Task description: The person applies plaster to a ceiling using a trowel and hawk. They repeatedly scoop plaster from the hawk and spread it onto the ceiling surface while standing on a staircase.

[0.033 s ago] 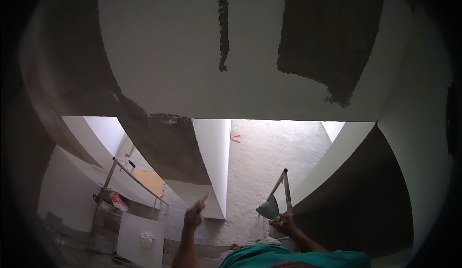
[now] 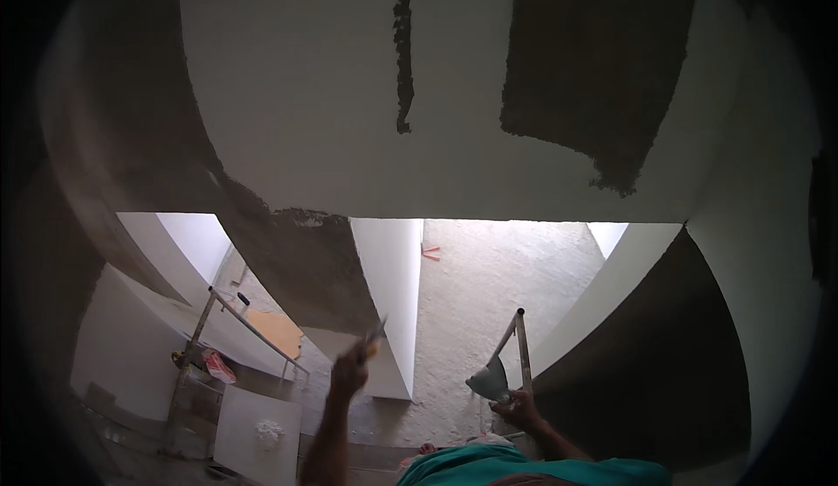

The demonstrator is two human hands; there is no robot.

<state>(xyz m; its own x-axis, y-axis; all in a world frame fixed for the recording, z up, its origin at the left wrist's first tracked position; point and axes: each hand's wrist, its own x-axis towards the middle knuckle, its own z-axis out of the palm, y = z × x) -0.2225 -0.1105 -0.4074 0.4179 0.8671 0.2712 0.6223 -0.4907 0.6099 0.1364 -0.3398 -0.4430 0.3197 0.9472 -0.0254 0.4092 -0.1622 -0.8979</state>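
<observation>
My left hand (image 2: 349,374) is raised in front of the wall's lower edge. Its fingers are closed round a putty knife (image 2: 374,347) with a yellowish handle, its thin blade pointing up. Lower right, my right hand (image 2: 518,410) grips a wide putty knife (image 2: 491,381) whose grey, fan-shaped blade points up and left. Ahead, the wall (image 2: 454,163) has a pale coat with dark bare areas: a narrow strip (image 2: 403,58) and a large patch (image 2: 602,67). Below the left hand, a white board (image 2: 236,429) carries a heap of white putty (image 2: 269,434).
Metal scaffold frames stand at the left (image 2: 188,355) and right (image 2: 521,346). Openings under the wall show a pale, rough floor (image 2: 471,311) and a tan sheet (image 2: 275,331). A dark wall face (image 2: 655,373) rises at the right. A red and white bag (image 2: 218,366) sits by the left frame.
My left hand has risen slightly with the putty knife, whose blade tip is now higher. My right hand and its wide putty knife have barely shifted.
</observation>
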